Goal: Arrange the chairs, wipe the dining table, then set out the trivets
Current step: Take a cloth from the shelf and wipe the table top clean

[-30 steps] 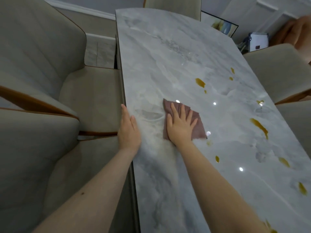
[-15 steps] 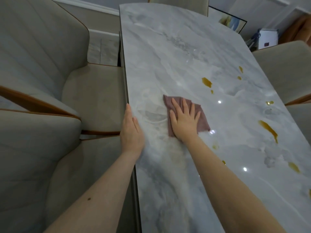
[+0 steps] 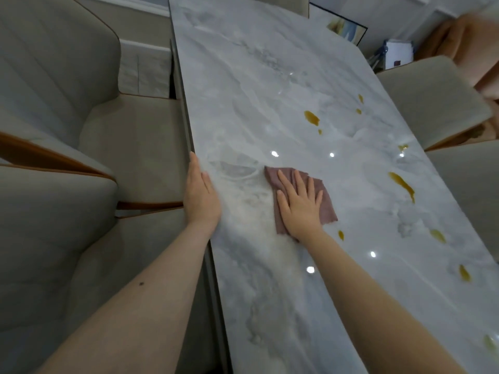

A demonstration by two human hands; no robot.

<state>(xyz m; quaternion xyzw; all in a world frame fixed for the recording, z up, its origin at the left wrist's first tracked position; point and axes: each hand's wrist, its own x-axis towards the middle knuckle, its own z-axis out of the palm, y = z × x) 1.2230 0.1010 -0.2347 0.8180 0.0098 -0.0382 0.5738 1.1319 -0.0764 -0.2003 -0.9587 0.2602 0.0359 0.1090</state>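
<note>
Head view: the right hand (image 3: 301, 205) is lying flat and open, fingers spread, pressing a mauve cloth (image 3: 325, 203) onto the grey marbled desk (image 3: 259, 85), near its left edge. The left hand (image 3: 201, 197) is resting open on that edge, fingers together, gripping nothing. Amber stains (image 3: 312, 117) are dotting the desk beyond and to the right of the cloth, well apart from it except one small spot just beside the right wrist. Two beige chairs (image 3: 81, 125) are standing along the left side, two more (image 3: 432, 103) along the right.
</note>
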